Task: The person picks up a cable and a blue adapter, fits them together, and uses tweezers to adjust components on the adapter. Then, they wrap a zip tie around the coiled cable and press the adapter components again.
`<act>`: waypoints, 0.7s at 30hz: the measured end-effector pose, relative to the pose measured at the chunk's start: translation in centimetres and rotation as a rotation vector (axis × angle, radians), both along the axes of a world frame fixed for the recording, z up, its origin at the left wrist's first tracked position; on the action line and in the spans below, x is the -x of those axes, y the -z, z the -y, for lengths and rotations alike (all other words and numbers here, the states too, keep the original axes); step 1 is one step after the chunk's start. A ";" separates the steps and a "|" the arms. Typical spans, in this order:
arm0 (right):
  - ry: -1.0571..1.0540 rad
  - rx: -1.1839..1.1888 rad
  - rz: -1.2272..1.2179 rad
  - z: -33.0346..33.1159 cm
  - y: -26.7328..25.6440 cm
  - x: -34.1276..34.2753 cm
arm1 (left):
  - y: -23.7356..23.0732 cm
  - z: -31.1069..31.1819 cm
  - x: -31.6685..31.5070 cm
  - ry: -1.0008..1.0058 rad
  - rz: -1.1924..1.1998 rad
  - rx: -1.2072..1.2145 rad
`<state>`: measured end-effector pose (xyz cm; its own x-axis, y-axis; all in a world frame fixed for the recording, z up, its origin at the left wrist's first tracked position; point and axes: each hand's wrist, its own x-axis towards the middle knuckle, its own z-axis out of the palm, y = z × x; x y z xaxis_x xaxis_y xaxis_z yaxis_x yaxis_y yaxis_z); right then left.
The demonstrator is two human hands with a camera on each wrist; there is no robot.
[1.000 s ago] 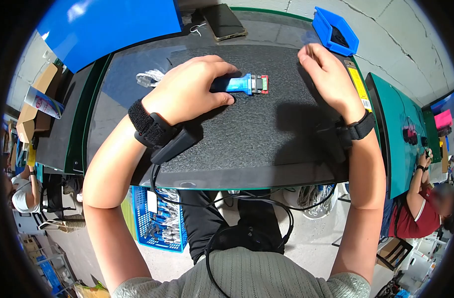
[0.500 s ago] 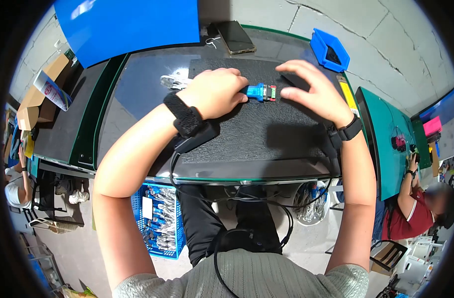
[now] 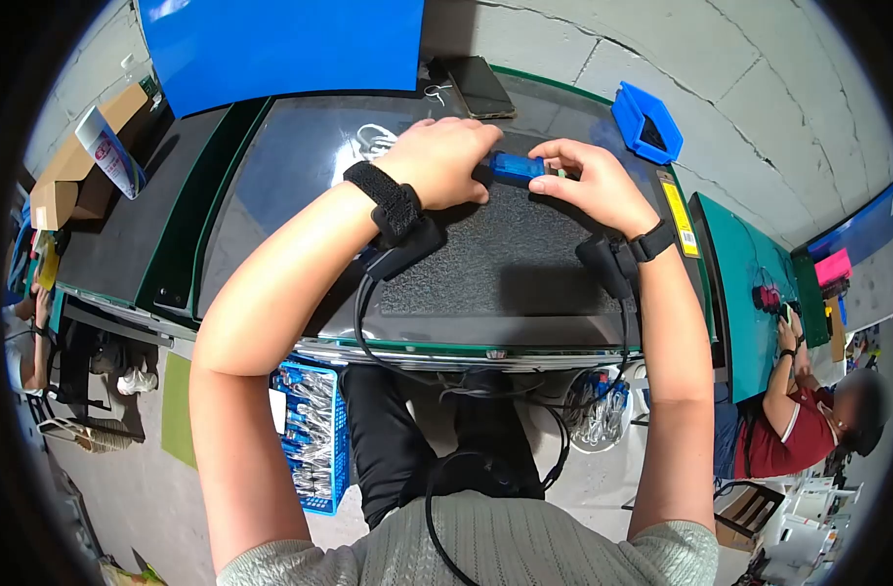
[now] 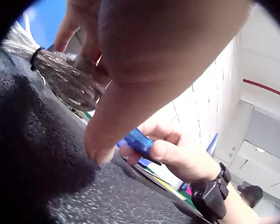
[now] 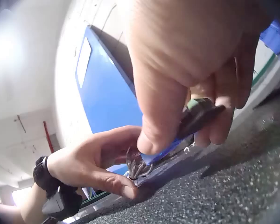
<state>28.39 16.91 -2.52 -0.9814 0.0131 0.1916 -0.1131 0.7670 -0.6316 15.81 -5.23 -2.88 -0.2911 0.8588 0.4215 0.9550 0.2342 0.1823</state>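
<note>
In the head view my right hand (image 3: 598, 186) pinches a blue serial adapter plug (image 3: 517, 167) between thumb and fingers, above the dark textured mat (image 3: 466, 259). Its green terminal block (image 5: 199, 103) shows between the fingers in the right wrist view. My left hand (image 3: 441, 164) arches over a bundled grey cable (image 4: 65, 77) tied with a black band. The left thumb points down at the mat, apart from the fingers. Fingers of that hand lie along the bundle's far side, partly hidden. A white cable loop (image 3: 376, 140) sticks out behind the left hand.
A phone (image 3: 480, 86) and a blue bin (image 3: 647, 123) stand at the table's back. A blue panel (image 3: 290, 49) rises at back left. A yellow label strip (image 3: 678, 213) lies at the right edge. Below, a blue basket (image 3: 341, 439) holds several bundled cables.
My right hand has come leftward from the table's right side and taken hold of the plug. The left hand has loosened from the plug, its thumb and fingers spreading. The head view has shifted.
</note>
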 end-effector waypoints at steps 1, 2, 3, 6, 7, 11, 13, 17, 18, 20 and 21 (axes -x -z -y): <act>0.019 0.082 0.019 -0.2 0.4 0.1 | 0.0 -0.1 0.4 -0.002 0.003 0.005; 0.006 0.175 0.040 -0.3 0.8 -0.1 | 0.0 -0.2 0.9 -0.036 0.052 0.074; 0.005 0.184 0.043 -0.3 0.9 -0.1 | -0.3 -0.1 1.0 -0.070 0.100 0.144; 0.007 0.198 0.051 -0.5 1.0 0.0 | -0.4 -0.2 1.3 -0.151 0.152 0.141; 0.006 0.206 0.053 -0.4 1.0 0.0 | -0.5 -0.3 1.4 -0.210 0.159 0.142; -0.016 0.274 0.034 -0.8 1.5 0.1 | -0.7 -0.3 1.6 -0.268 0.221 0.229; -0.005 0.311 0.022 -1.0 1.8 0.2 | -0.6 -0.2 1.8 -0.257 0.232 0.221; 0.041 0.331 -0.004 -0.5 1.9 0.4 | 0.2 0.0 3.0 -0.236 0.214 0.191; 0.061 0.346 0.007 -0.5 1.9 0.4 | 0.3 0.1 3.1 -0.218 0.205 0.149; 0.073 0.398 -0.011 -0.8 2.4 0.8 | 0.4 0.1 3.2 -0.233 0.210 0.170; 0.073 0.400 -0.009 -1.1 2.4 0.9 | 0.3 0.0 3.1 -0.243 0.215 0.185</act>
